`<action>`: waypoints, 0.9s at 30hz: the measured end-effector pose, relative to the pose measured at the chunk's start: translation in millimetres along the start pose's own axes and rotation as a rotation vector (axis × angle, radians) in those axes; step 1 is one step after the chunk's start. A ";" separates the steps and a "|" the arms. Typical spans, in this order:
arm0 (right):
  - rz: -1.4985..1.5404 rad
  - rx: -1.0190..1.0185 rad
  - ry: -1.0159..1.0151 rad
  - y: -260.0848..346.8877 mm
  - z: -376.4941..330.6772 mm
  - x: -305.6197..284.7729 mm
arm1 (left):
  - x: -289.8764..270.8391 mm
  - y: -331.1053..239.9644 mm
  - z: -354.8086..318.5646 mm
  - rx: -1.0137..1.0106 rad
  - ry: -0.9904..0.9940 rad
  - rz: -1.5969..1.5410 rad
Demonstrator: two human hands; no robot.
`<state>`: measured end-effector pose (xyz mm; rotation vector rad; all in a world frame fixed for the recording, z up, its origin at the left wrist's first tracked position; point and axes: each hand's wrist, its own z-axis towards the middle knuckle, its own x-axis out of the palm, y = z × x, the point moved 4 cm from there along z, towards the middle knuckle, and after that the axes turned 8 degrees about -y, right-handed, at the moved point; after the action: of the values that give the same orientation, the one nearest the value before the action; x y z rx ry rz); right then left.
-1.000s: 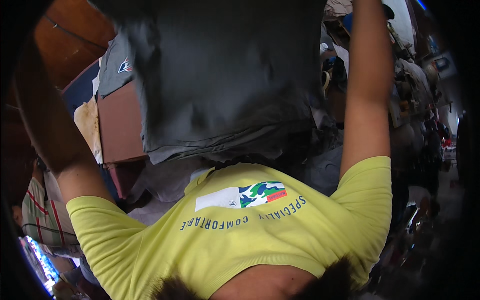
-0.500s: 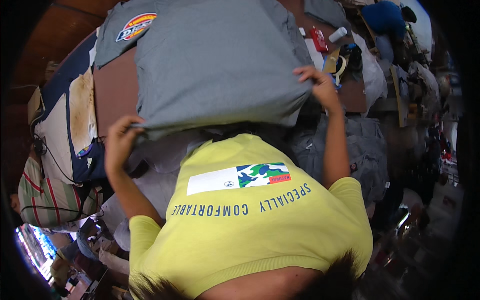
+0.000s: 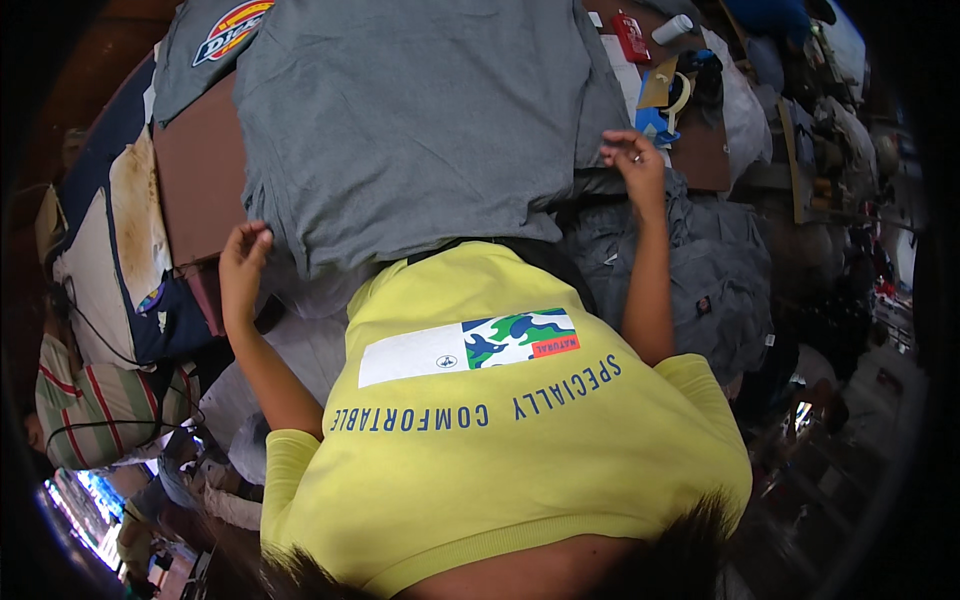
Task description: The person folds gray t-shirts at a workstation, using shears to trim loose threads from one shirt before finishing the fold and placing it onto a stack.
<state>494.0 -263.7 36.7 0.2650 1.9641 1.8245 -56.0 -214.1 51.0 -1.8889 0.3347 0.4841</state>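
A grey T-shirt lies spread on the brown tabletop, its hem hanging toward me over the near edge. My left hand is beside the shirt's left edge, fingers loosely bent and holding nothing that I can see. To the right of the shirt, my right hand is raised with its fingers apart, a ring on one finger, and no cloth in it. Part of another grey garment with a coloured oval print shows at the far left of the table.
At the right of the table are a tape roll, a red packet and a white cylinder. More grey garments are heaped below. A stained, padded board and striped fabric lie on the left.
Both hands have let go of the shirt's hem, which has dropped and settled toward me. My left hand has shifted slightly left, and the right hand stands away from the cloth.
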 end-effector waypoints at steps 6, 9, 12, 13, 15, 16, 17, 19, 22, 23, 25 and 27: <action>-0.483 -0.413 -0.055 26.1 67.0 19.5 | 10.5 -19.5 123.8 0.451 -0.232 -0.044; -0.464 -0.616 0.064 36.1 95.3 55.5 | 21.5 -39.5 171.8 0.382 -0.231 -0.075; -0.459 -0.563 0.065 31.5 106.5 67.5 | 35.0 -53.3 196.1 0.398 -0.230 0.021; -0.481 -0.570 0.061 32.4 107.2 69.3 | 33.1 -52.8 201.0 0.372 -0.195 -0.006; -0.395 -0.484 0.099 31.2 106.8 67.5 | 25.3 -41.8 215.0 0.235 -0.033 -0.124; -0.378 -0.428 0.122 30.3 105.8 66.7 | 19.2 -38.7 214.6 0.201 -0.047 -0.139; -0.365 -0.371 0.142 29.9 103.1 65.5 | 20.0 -47.6 203.3 0.167 -0.056 -0.156; -0.268 -0.234 0.178 31.7 99.5 69.0 | 21.6 -53.7 197.4 0.173 -0.050 -0.130; 0.051 0.005 0.172 32.1 101.8 79.5 | 22.1 -59.7 196.1 0.271 -0.028 -0.108; 0.201 0.082 0.120 26.1 109.7 77.6 | 19.5 -64.2 197.4 0.279 -0.030 -0.176; 0.343 0.143 0.004 18.4 122.0 68.8 | 8.8 -65.5 196.4 0.287 -0.051 -0.313; 0.325 0.108 -0.149 11.7 134.7 44.5 | -2.5 -60.6 199.2 0.277 -0.097 -0.374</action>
<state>512.4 -122.5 35.9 0.7713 2.0064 1.8281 -65.0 -6.3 39.5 -1.6034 -0.0198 0.2594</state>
